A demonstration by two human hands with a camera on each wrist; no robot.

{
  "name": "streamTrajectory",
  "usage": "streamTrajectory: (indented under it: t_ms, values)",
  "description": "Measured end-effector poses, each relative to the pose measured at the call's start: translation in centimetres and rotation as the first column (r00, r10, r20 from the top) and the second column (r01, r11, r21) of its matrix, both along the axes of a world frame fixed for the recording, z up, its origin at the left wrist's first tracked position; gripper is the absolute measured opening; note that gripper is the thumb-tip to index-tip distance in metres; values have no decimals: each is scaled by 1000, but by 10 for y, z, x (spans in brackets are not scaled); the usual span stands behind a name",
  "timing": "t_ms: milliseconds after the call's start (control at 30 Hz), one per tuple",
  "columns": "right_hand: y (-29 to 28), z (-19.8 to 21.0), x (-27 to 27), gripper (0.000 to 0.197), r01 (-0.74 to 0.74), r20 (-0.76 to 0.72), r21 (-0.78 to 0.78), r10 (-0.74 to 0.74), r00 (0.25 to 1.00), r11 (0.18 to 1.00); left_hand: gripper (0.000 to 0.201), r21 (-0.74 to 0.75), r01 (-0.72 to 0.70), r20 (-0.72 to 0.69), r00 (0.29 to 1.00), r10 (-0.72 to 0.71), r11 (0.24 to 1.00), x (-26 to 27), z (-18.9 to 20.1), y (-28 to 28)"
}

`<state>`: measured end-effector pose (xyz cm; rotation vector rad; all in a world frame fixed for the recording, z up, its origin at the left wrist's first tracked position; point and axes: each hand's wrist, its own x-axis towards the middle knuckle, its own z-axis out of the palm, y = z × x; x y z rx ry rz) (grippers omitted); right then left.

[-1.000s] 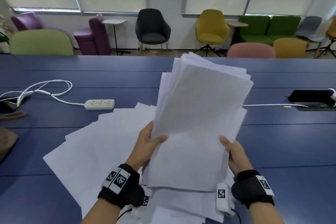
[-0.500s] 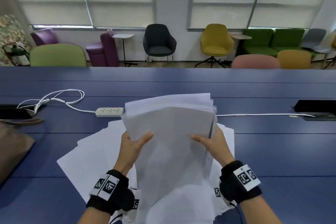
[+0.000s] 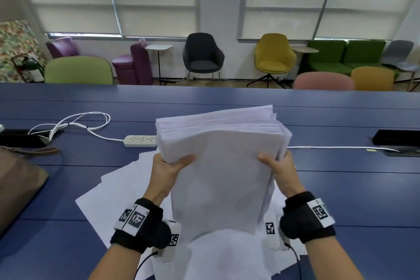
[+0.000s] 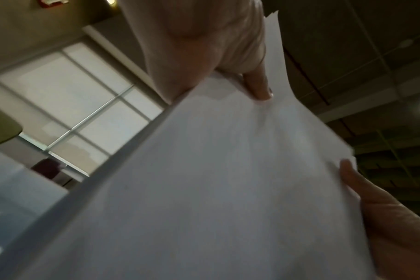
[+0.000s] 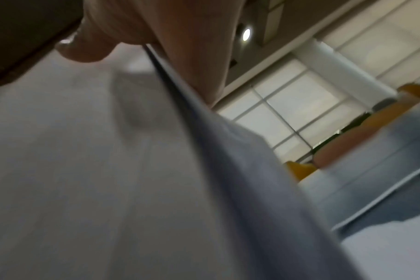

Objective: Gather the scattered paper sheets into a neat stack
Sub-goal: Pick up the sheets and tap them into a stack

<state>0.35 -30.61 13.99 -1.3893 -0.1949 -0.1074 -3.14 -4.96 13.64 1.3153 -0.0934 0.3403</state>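
1. A white power strip (image 3: pixel 140 140) lies far left on the blue tabletop (image 3: pixel 341 188).
2. The left hand (image 3: pixel 167 171) pinches the stack's left edge, thumb on top.
3. The paper stack (image 3: pixel 221 170) is held tilted above loose sheets (image 3: pixel 118 198).
4. The right hand (image 3: pixel 280 171) pinches its right edge.

Both forearms reach forward and up from the near edge, each wrist wrapped in a black band. The left hand (image 3: pixel 167 171) grips the left edge of the paper stack (image 3: pixel 221 170), thumb laid across the front. The right hand (image 3: pixel 281 171) grips the right edge likewise, thumb in front, fingers hidden behind.
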Motion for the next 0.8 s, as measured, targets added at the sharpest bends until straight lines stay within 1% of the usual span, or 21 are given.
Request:
streamTrajectory:
  t_ms: [33,100,200,233,300,333,367,433,467,533,600,667,733,800]
  values:
    - [-6,0,3,60,11,10,7,-11,1000,1000,32,-12,2,12,1000,-2,1000,1,1,3]
    - [-16,-5,8,58,29,9,-20,-29,1000,999,51,-22,4,2,1000,-4,1000,-1,-4,8]
    - [-22,-24,11,43,60,-44,-92,-64,997,994,65,-5,50,-66,997,-51,999,-1,-21,13]
    - [-21,-30,12,43,59,-57,-105,-65,996,993,70,15,60,-81,995,-59,998,-2,-25,13]
    - [-16,-35,10,52,28,-75,-122,-37,997,992,80,48,77,-103,992,-72,996,0,-29,13]
    - [-12,-35,10,57,4,-75,-131,-14,997,991,81,58,82,-108,991,-76,995,0,-27,12]
    - [-9,-33,11,58,-18,-71,-133,8,997,991,80,60,84,-102,992,-78,995,1,-25,12]
    - [-4,-28,15,50,-28,-57,-99,22,998,995,72,41,86,-69,994,-83,995,4,-20,12]
    - [-3,-25,17,52,-31,-51,-73,28,998,997,68,31,91,-53,995,-89,995,5,-18,12]
    - [0,-20,20,65,-68,-50,-65,65,997,996,62,20,96,-38,995,-95,995,6,-15,12]
    - [4,-19,21,75,-136,-61,-75,132,989,988,62,17,92,-42,995,-91,996,6,-15,11]
    - [5,-17,24,89,-191,-72,-37,188,980,981,63,9,70,-46,996,-70,997,5,-16,12]
    - [4,-11,25,97,-249,-67,30,251,966,968,64,6,56,-39,998,-56,998,4,-15,13]
    - [5,-2,22,102,-312,-66,40,314,947,949,65,29,68,-35,997,-67,997,4,-14,12]
